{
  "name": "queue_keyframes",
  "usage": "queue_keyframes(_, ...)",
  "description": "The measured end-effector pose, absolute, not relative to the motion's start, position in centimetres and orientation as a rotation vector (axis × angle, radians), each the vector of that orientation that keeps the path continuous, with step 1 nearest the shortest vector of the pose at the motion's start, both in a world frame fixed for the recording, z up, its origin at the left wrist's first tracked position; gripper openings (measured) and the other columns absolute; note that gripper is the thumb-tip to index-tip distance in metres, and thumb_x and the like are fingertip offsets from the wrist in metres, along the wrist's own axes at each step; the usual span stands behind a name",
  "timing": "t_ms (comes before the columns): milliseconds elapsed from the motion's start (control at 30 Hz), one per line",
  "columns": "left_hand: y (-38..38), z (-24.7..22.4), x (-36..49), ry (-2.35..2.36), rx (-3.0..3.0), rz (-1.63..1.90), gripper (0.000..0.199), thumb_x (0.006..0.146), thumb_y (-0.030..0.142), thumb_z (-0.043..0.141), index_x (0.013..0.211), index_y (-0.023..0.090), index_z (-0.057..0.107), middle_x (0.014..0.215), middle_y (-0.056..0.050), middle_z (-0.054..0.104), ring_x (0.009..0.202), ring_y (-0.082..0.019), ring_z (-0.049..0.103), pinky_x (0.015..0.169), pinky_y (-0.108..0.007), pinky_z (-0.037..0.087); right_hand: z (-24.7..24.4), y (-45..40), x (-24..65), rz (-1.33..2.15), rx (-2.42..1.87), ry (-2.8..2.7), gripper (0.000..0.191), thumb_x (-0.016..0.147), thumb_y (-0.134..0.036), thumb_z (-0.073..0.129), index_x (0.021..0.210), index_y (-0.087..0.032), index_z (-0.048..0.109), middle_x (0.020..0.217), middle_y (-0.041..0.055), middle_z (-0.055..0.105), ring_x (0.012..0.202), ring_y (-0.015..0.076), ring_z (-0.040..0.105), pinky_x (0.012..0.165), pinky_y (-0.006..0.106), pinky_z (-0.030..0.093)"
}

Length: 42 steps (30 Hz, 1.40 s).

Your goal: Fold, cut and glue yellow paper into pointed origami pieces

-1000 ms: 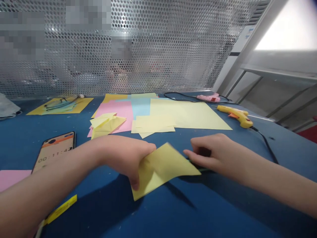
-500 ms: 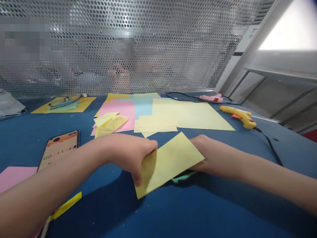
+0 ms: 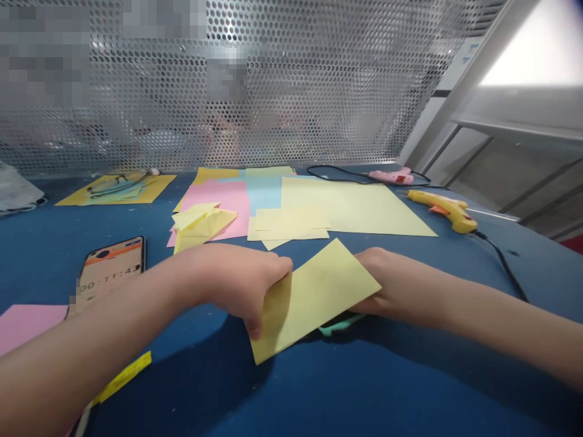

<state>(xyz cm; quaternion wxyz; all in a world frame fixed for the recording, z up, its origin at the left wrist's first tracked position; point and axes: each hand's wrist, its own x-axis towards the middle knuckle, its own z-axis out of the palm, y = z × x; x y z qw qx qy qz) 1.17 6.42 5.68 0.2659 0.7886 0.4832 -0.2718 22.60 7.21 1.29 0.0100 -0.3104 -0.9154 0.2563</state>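
Observation:
A pale yellow rectangle of paper (image 3: pixel 319 297) is tilted above the blue table, its left end pinched between the thumb and fingers of my left hand (image 3: pixel 255 282). Behind the paper's right end is my right hand (image 3: pixel 380 282); its fingers are hidden by the sheet, so what they hold cannot be made out. A green object (image 3: pixel 341 326) shows just under the paper, close to my right hand, mostly covered.
Folded yellow paper (image 3: pixel 203 223), small cream sheets (image 3: pixel 291 223) and a large yellow sheet (image 3: pixel 350 206) lie behind my hands. A phone (image 3: pixel 112 267) is at left, a yellow glue gun (image 3: pixel 444 209) and pink one (image 3: pixel 392 176) at right. A perforated metal screen (image 3: pixel 291 91) stands behind.
The view has shifted very slightly. My hands and the yellow paper keep nearly the same pose, a touch further right in the picture.

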Motion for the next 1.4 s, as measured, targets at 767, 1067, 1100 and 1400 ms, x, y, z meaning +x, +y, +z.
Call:
queue_keyframes(767,6.2,5.6,1.3,1.346,2.131,-0.782,0.043,0.065,0.029,0.080,0.081,0.026,0.040,0.088,0.003,0.061,0.071,-0.018,0.059,0.048,-0.026,0.037,1.1,7.6,22.9,0.850,-0.870,-2.866,0.023,0.088,-0.021,0.051,0.093,-0.017,0.073,0.089,0.0075,0.074,0.070,0.0173,0.065,0.063,0.026,0.045)
queue_keyframes(1067,6.3,5.5,1.3,1.315,2.162,-0.800,0.044,0.064,0.031,0.083,0.079,0.025,0.042,0.087,0.003,0.061,0.073,-0.018,0.059,0.050,-0.026,0.039,0.9,7.6,22.8,0.745,-0.765,-2.865,0.024,0.086,-0.023,0.044,0.073,-0.017,0.063,0.065,0.0020,0.062,0.052,0.0103,0.045,0.052,0.023,0.035)
queue_keyframes(1100,6.4,5.5,1.2,1.305,2.162,-0.801,0.042,0.065,0.030,0.083,0.079,0.025,0.044,0.087,0.003,0.061,0.073,-0.018,0.059,0.050,-0.026,0.039,0.9,7.6,22.8,0.745,-0.772,-2.860,0.023,0.085,-0.023,0.043,0.073,-0.017,0.061,0.066,0.0019,0.062,0.053,0.0102,0.045,0.052,0.023,0.035)
queue_keyframes(1400,6.2,5.8,1.6,1.137,2.230,-0.844,0.026,0.094,0.035,0.064,0.112,0.017,0.061,0.110,-0.005,0.064,0.092,-0.020,0.064,0.079,-0.039,0.055,0.5,8.1,24.0,0.797,-0.912,-2.867,0.040,0.095,-0.039,0.040,0.062,-0.020,0.028,0.055,-0.0060,0.028,0.049,0.0084,0.026,0.047,0.024,0.024)
